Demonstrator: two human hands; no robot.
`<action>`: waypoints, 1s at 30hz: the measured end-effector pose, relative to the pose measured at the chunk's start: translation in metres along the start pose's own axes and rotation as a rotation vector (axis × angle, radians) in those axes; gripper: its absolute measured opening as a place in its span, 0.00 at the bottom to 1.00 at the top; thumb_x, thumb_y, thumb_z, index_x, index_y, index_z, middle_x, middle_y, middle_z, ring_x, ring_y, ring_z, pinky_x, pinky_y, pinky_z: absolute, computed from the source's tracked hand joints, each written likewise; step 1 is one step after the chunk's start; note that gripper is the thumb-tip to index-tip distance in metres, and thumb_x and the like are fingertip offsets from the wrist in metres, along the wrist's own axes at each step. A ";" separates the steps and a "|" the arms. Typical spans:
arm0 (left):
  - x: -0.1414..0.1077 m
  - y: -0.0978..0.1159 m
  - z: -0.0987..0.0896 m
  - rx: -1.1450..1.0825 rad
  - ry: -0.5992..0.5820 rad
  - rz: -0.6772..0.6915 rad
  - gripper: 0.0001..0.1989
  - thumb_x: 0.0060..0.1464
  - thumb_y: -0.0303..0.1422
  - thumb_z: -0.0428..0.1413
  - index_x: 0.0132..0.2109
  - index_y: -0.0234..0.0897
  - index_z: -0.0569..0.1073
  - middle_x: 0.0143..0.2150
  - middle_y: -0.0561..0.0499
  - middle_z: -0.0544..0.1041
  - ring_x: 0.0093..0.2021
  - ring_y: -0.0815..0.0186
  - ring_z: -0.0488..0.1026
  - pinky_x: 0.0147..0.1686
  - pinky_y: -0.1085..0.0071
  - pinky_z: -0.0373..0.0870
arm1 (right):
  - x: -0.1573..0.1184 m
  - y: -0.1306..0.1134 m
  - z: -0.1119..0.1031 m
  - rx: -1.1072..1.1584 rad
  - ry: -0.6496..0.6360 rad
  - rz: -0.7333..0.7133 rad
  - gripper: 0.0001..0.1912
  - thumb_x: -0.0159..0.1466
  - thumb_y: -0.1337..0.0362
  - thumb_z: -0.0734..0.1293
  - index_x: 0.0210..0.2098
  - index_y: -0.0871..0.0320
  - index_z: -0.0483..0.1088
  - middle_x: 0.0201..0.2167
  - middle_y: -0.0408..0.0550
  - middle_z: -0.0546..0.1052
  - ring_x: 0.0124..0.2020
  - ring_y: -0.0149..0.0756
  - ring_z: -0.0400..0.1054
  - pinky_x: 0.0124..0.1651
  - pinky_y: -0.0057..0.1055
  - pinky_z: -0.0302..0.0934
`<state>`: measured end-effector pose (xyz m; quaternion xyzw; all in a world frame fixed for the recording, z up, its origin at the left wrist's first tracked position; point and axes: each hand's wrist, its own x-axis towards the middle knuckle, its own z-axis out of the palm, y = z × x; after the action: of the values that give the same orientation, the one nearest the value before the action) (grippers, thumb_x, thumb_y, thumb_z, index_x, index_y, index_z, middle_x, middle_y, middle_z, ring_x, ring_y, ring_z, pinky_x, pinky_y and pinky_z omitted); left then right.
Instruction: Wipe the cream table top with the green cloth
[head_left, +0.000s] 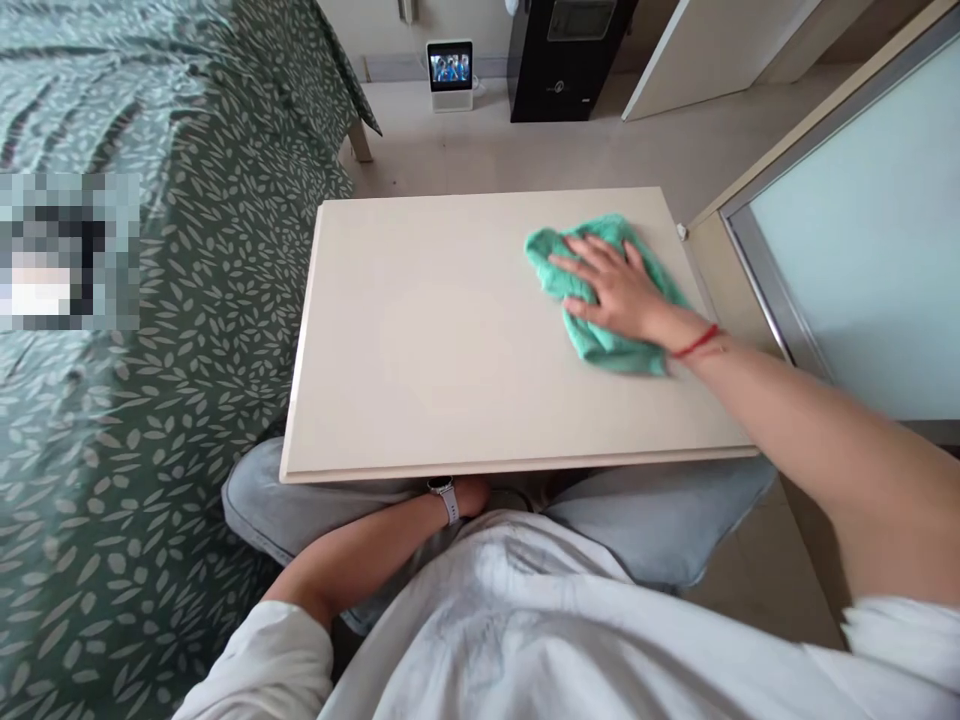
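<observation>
My right hand lies flat with fingers spread on a crumpled green cloth, pressing it against the right part of a pale, cream-coloured tabletop. A red string circles that wrist. The cloth spreads out around the fingers and under the palm, near the table's right edge. Below the front edge of the table, by my lap, is my left hand. Only its back near the wrist shows, with a watch on a light strap; its fingers are hidden beneath the tabletop.
A bed with a green leaf-patterned sheet stands along the left side. Beyond the table, a small screen device and a black cabinet stand on the floor. A frosted panel rises close on the right. My legs are under the table.
</observation>
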<state>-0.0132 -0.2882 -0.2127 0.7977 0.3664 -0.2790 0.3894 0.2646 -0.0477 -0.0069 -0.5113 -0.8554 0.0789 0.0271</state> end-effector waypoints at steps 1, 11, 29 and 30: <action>0.000 0.000 0.000 0.003 -0.001 -0.016 0.13 0.69 0.21 0.59 0.51 0.22 0.88 0.55 0.24 0.87 0.57 0.39 0.87 0.59 0.49 0.85 | 0.024 0.009 -0.007 -0.003 0.012 0.096 0.36 0.81 0.57 0.68 0.84 0.59 0.60 0.87 0.66 0.52 0.86 0.69 0.46 0.81 0.78 0.41; 0.005 0.003 0.002 0.033 -0.020 -0.088 0.08 0.74 0.27 0.63 0.55 0.31 0.85 0.60 0.39 0.87 0.64 0.53 0.84 0.69 0.47 0.80 | 0.091 0.035 -0.021 0.020 0.141 0.501 0.35 0.84 0.53 0.58 0.84 0.66 0.56 0.85 0.72 0.54 0.85 0.76 0.46 0.77 0.87 0.39; -0.002 0.002 -0.007 0.001 -0.070 -0.039 0.17 0.71 0.22 0.55 0.57 0.20 0.86 0.58 0.24 0.86 0.59 0.41 0.86 0.58 0.52 0.84 | -0.168 -0.006 0.031 -0.082 0.107 -0.024 0.40 0.77 0.51 0.63 0.86 0.44 0.56 0.86 0.54 0.58 0.83 0.78 0.53 0.75 0.87 0.52; -0.002 0.003 -0.007 -0.001 -0.065 -0.040 0.17 0.71 0.22 0.55 0.57 0.19 0.85 0.58 0.22 0.85 0.59 0.40 0.86 0.58 0.52 0.83 | -0.141 0.009 0.026 -0.091 0.097 0.060 0.39 0.77 0.49 0.63 0.84 0.47 0.59 0.86 0.56 0.58 0.83 0.78 0.52 0.76 0.87 0.51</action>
<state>-0.0109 -0.2844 -0.2060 0.7804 0.3694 -0.3124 0.3962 0.3364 -0.1706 -0.0288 -0.5405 -0.8401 0.0161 0.0429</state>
